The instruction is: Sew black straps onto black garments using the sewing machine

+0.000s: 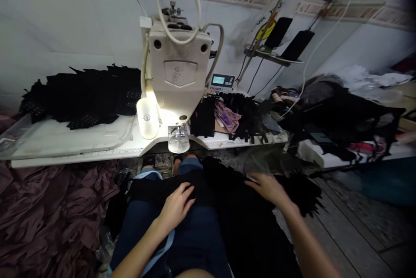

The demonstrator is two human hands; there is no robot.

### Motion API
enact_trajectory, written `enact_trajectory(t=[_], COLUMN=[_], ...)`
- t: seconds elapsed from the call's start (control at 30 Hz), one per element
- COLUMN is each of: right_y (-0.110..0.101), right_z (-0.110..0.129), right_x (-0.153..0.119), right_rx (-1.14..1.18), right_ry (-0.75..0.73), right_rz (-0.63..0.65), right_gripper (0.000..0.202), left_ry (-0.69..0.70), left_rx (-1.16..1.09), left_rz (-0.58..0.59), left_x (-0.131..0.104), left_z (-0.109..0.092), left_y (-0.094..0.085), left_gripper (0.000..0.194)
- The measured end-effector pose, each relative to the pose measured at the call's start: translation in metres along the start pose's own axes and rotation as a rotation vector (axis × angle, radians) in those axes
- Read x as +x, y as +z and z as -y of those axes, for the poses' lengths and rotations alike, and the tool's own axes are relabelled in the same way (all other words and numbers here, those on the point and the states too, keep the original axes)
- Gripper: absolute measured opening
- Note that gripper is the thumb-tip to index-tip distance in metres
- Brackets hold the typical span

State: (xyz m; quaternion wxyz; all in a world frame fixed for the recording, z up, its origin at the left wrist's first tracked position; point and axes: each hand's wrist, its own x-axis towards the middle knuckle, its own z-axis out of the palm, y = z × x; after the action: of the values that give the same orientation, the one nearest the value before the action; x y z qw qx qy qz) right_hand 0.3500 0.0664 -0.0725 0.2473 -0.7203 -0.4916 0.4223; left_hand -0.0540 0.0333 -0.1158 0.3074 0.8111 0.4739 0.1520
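Observation:
Across my lap lies a flat piece of black fabric (152, 188). My left hand (177, 204) rests on it, fingers loosely bent and the thumb apart. To the right, a large heap of black fabric pieces (250, 234) covers my right thigh and hangs down. My right hand (268, 189) touches the top of this heap with its fingers stretched out and apart. In front of me stands a white sewing machine (178, 66); its clear needle guard (178, 139) is beyond both hands.
Black pieces (91, 96) are stacked on the left of the white table (78, 159). More black fabric (203, 117) and a mauve cloth (227, 117) lie right of the machine. Mauve fabric (48, 217) is heaped at lower left. Black thread cones (297, 45) stand on a rack.

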Motion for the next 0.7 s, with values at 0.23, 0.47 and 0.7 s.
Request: enact_trajectory(t=[0.23, 0.47, 0.7], right_y=[0.165, 0.156, 0.097], right_z=[-0.01, -0.015, 0.014], right_x=[0.028, 0.043, 0.052], right_rx=[0.303, 0.247, 0.012], right_ry=[-0.055, -0.086, -0.155], right_rz=[0.256, 0.347, 0.426], right_gripper=[0.068, 0.061, 0.052], left_ry=[-0.018, -0.05, -0.071], left_rx=[0.034, 0.039, 0.009], left_rz=[0.09, 0.124, 0.105], left_x=[-0.007, -0.014, -0.013], left_z=[-0.007, -0.004, -0.008], left_y=[0.018, 0.008, -0.002], left_gripper=[0.053, 0.058, 0.042])
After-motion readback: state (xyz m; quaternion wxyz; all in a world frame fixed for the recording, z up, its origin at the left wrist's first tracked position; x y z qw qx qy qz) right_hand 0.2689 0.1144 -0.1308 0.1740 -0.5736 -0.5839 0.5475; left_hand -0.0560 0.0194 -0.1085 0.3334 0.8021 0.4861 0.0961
